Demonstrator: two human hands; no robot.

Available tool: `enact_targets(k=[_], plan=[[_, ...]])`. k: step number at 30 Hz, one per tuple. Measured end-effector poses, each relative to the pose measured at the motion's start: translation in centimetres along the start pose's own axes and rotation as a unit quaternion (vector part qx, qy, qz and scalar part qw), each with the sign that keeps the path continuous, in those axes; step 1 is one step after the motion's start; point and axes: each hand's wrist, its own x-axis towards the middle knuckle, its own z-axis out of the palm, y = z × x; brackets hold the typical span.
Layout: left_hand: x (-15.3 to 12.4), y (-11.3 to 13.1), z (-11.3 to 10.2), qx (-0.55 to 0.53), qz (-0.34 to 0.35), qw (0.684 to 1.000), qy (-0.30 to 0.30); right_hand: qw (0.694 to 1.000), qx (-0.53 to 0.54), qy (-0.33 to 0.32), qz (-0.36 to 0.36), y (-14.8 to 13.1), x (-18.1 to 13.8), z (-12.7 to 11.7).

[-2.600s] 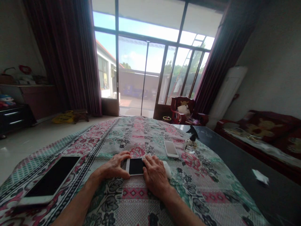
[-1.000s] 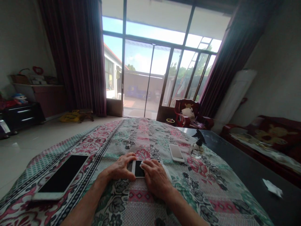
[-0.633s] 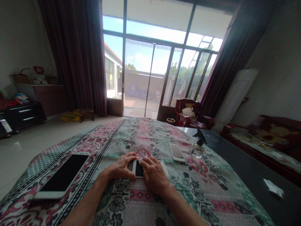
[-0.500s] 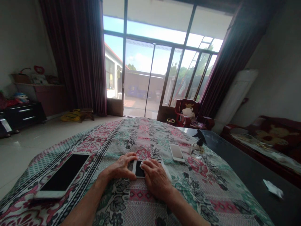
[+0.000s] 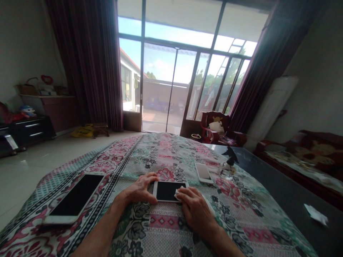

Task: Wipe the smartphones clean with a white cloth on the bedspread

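A white smartphone (image 5: pixel 167 191) with a dark screen lies sideways on the flowered cloth in front of me. My left hand (image 5: pixel 142 189) grips its left end, thumb at the near corner and fingers at the far one. Under the fingertips of my right hand (image 5: pixel 194 205) is a crumpled white tissue (image 5: pixel 179 192), pressed on the right part of the screen; some of it is hidden by the hand. To the left lies a larger tablet (image 5: pixel 76 196) with a black screen. Beyond my right hand rests another white phone (image 5: pixel 204 173).
A small glass jar (image 5: pixel 227 169) with a dark object stands right of the far phone. The flowered tablecloth (image 5: pixel 163 235) covers the table. On the dark surface at right lies a white paper (image 5: pixel 316 215). A wooden chair (image 5: pixel 215 126) stands by the glass door.
My right hand has slid right across the phone's screen with the tissue, uncovering more of the screen. The left hand keeps its place at the phone's left end.
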Motion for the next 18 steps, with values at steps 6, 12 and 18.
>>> enact_targets(k=[6,12,18], plan=[[0.0,0.2,0.0,0.006,0.001,1.0,0.001,0.998,-0.033,0.015,0.053,0.4,-0.2,0.2],[0.0,-0.2,0.1,0.047,-0.001,0.999,0.02,0.996,-0.044,0.031,0.072,0.8,-0.1,0.3],[0.0,-1.0,0.2,0.039,-0.007,0.999,-0.007,0.995,-0.061,0.023,0.072,0.5,-0.2,0.2]])
